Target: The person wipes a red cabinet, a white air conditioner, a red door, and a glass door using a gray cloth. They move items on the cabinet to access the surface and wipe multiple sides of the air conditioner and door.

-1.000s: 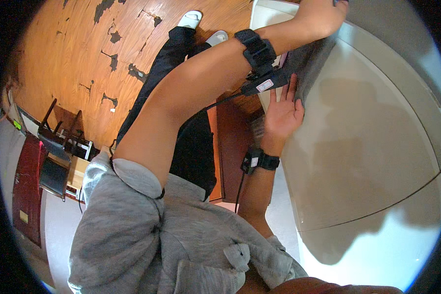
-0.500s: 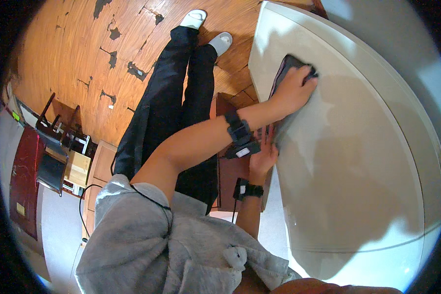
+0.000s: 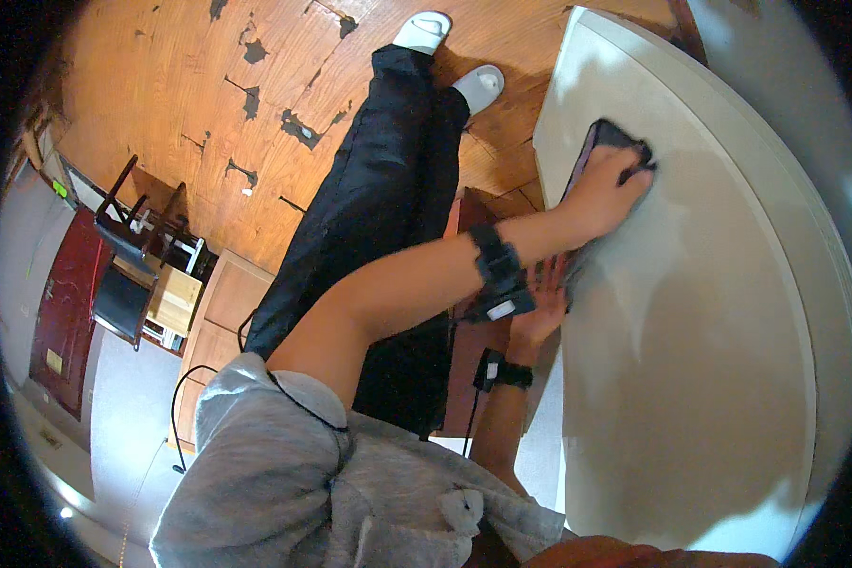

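My left hand (image 3: 608, 197) is closed on a dark cloth (image 3: 608, 133) with a pinkish edge, which lies against a large beige panel (image 3: 691, 369). The cloth is slightly blurred, and its lower part is hidden under my hand and forearm. My left arm crosses in front of me, above the right one. Lower down, at the panel's near left edge, my right hand (image 3: 538, 320) has its fingers stretched out and apart. The left forearm partly covers it. Whether its fingertips touch the cloth I cannot tell. Black straps with small devices sit around both wrists.
A reddish-brown box-like piece (image 3: 464, 364) stands beside the panel, below my hands. Worn wooden flooring (image 3: 284, 85) lies beyond my legs. Over at the left are a dark chair (image 3: 123, 303), a light wooden cabinet (image 3: 222, 312) and a dark red door (image 3: 66, 322). A black cable hangs near my left side.
The whole view has shifted, so the scene sits farther right and slightly lower. My left hand keeps hold of the cloth at about the same place on the panel.
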A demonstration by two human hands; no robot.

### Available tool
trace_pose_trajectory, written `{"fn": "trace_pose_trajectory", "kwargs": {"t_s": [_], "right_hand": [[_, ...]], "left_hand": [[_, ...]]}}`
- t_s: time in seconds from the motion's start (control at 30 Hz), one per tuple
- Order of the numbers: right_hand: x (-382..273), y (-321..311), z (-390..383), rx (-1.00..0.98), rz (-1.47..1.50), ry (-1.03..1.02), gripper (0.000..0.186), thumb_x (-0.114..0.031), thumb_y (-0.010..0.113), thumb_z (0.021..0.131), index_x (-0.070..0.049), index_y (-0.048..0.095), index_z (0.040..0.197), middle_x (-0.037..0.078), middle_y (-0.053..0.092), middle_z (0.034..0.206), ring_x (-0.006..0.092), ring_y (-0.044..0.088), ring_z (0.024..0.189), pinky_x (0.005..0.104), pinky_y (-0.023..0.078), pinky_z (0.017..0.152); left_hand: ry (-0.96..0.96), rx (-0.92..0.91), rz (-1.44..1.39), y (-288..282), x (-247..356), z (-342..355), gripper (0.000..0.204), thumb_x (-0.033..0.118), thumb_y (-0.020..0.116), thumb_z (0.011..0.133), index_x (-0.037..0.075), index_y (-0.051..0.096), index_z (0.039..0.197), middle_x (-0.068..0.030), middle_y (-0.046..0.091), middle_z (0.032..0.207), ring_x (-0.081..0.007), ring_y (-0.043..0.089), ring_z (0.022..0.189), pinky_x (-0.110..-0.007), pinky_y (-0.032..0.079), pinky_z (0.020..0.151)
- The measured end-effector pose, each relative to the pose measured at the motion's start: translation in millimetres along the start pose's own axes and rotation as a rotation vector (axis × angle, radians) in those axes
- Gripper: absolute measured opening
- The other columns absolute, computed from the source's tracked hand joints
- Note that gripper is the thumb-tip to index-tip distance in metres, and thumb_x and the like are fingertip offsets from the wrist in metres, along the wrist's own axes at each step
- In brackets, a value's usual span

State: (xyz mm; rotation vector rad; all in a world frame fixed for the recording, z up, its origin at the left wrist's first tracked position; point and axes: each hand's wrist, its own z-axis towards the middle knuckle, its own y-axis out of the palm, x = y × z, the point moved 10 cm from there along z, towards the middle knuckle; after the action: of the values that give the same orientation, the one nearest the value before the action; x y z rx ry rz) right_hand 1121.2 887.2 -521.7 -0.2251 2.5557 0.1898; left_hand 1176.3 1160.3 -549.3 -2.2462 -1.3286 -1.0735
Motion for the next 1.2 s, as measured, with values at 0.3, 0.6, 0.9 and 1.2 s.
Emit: {"fn": "trace_pose_trajectory", "kwargs": {"t_s": [0.3, 0.6, 0.9, 1.2], "right_hand": [[40, -21, 49, -0.131, 0.094, 0.103, 0.054, -0.038, 0.037, 0.099, -0.008, 0.034, 0.144, 0.013, 0.035, 0.149, 0.0311, 0.025, 0.141, 0.0506, 0.017, 0.117], [53, 65, 153, -0.266, 0.237, 0.096, 0.062, -0.039, 0.045, 0.096, -0.014, 0.026, 0.15, 0.007, 0.022, 0.157, 0.0295, 0.02, 0.144, 0.0491, 0.018, 0.116], [96, -39, 78, 0.012, 0.026, 0.139, 0.062, -0.041, 0.045, 0.096, -0.012, 0.029, 0.148, 0.009, 0.025, 0.155, 0.0293, 0.022, 0.142, 0.0483, 0.02, 0.115], [119, 9, 158, -0.039, 0.101, 0.167, 0.062, -0.042, 0.046, 0.095, -0.01, 0.031, 0.147, 0.01, 0.028, 0.153, 0.0291, 0.025, 0.141, 0.0474, 0.022, 0.114]], "left_hand": [[0.132, 0.218, -0.225, -20, 9, 27, 0.034, 0.029, 0.059, 0.094, -0.002, 0.057, 0.107, -0.0176, 0.06, 0.101, -0.0283, 0.057, 0.103, -0.034, 0.044, 0.092], [0.112, 0.166, -0.144, -38, 2, 122, 0.034, 0.034, 0.056, 0.094, 0.0, 0.059, 0.099, -0.0151, 0.062, 0.091, -0.0258, 0.059, 0.086, -0.036, 0.046, 0.077], [-0.377, 0.196, -0.075, -24, -156, 43, 0.033, 0.033, 0.056, 0.095, 0.0, 0.058, 0.096, -0.0141, 0.058, 0.078, -0.0233, 0.056, 0.074, -0.036, 0.046, 0.072], [0.034, 0.371, -0.283, -50, -46, 166, 0.029, 0.029, 0.055, 0.095, 0.0, 0.058, 0.093, -0.0107, 0.059, 0.079, -0.0192, 0.054, 0.073, -0.035, 0.045, 0.067]]}}
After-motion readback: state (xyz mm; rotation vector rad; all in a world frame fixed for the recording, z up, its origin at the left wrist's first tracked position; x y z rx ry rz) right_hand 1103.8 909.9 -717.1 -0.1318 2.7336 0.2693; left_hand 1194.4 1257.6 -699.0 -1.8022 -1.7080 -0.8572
